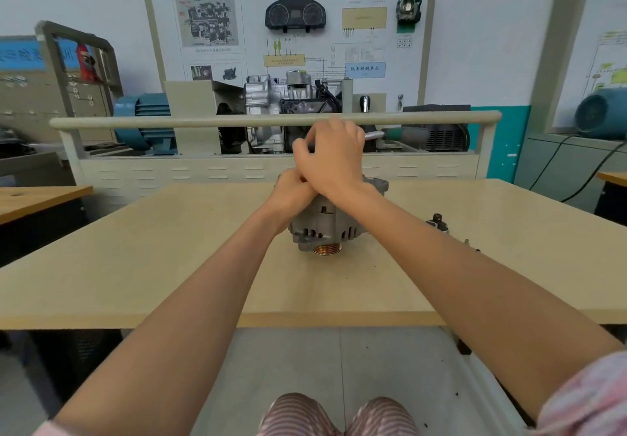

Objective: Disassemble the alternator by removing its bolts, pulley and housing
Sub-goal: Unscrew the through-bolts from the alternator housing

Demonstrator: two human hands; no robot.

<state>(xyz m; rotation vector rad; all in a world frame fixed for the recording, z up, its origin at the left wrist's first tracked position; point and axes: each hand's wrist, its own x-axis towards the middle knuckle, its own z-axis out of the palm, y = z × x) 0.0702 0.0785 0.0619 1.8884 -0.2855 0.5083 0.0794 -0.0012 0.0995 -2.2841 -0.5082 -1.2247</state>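
Note:
A grey cast alternator [325, 228] stands on the beige table [169, 266], its copper-coloured pulley [326, 249] facing down at the near side. My left hand [291, 191] curls over the alternator's top left edge and grips the housing. Above it my right hand [334, 154] grips a wrench [393, 134] whose metal shaft and green-grey handle stick out to the right. The wrench head and the bolt under it are hidden by my hands.
Small loose metal parts [441, 223] lie on the table to the right of the alternator. Behind the table stands a training bench with a rail [271, 120], a gearbox [288, 103] and a blue motor [146, 120]. Another desk [40, 198] sits at left.

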